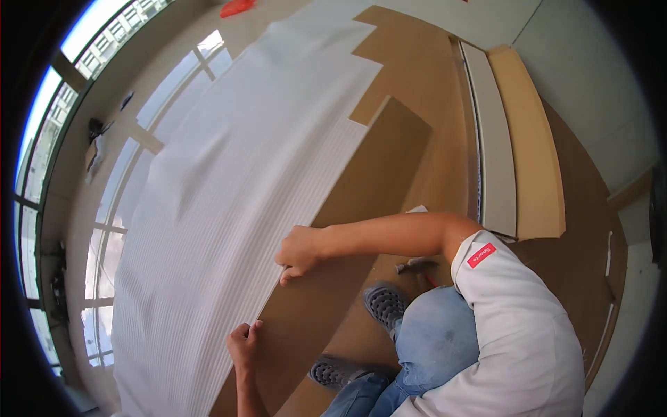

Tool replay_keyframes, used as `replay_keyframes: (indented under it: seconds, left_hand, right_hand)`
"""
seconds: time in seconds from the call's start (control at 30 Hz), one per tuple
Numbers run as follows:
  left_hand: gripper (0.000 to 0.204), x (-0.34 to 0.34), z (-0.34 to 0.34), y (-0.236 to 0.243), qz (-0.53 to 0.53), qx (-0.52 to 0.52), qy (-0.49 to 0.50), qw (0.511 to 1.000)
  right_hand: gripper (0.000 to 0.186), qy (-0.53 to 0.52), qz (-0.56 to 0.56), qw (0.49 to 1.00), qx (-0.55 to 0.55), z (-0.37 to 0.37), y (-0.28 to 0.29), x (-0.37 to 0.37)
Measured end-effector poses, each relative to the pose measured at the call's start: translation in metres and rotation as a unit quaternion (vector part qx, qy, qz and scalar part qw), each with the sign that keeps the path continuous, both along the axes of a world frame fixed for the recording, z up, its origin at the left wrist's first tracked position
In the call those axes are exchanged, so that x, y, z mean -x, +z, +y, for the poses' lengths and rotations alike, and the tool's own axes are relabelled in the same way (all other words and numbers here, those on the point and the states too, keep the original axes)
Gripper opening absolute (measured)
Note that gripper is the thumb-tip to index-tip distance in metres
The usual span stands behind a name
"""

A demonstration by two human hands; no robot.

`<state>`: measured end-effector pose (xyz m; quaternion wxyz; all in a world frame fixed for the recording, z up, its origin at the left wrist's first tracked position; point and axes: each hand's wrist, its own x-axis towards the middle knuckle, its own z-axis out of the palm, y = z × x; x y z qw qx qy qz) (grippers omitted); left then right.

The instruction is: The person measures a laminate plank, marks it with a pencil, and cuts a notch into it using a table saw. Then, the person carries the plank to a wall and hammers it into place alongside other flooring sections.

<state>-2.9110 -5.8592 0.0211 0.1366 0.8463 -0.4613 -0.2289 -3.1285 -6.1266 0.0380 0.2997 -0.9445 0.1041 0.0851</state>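
Observation:
A long brown floor plank (389, 163) runs diagonally from the bottom of the head view up to the right. Its left edge lies along white ribbed foam underlay (229, 181). My left hand (243, 344) is closed at that edge, near the lower end, thumb against the board. Farther up the same edge, my right hand (299, 254) is closed over it with curled fingers, the forearm crossing above the plank. The undersides of both grips are hidden. Beyond, laid brown flooring (413, 69) ends in a stepped edge over the underlay.
An opened long carton (531, 153) holding pale planks (490, 139) lies at the right. A hammer (417, 265) rests by my knee, near my grey shoes (385, 304). Glossy tiles (132, 187) and windows (35, 153) border the left. A red item (237, 7) lies far off.

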Motion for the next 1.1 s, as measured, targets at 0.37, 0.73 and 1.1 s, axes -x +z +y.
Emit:
replay_keyframes:
  seconds: [0.37,0.73,1.1]
  left_hand:
    - [0.062,-0.019,-0.004,-0.066,0.054,0.013,0.073,0.996]
    - [0.067,-0.051,-0.007,-0.119,0.063,-0.033,0.034,0.997]
    - [0.062,-0.075,-0.012,-0.136,0.094,-0.083,0.036,0.991]
  right_hand:
    - [0.027,-0.743,-0.261,0.615,0.035,-0.032,-0.156,0.155]
    - [0.029,-0.683,-0.279,0.531,-0.417,-0.047,-0.203,0.152]
    - [0.028,-0.668,-0.265,0.520,-0.461,-0.040,-0.210,0.153]
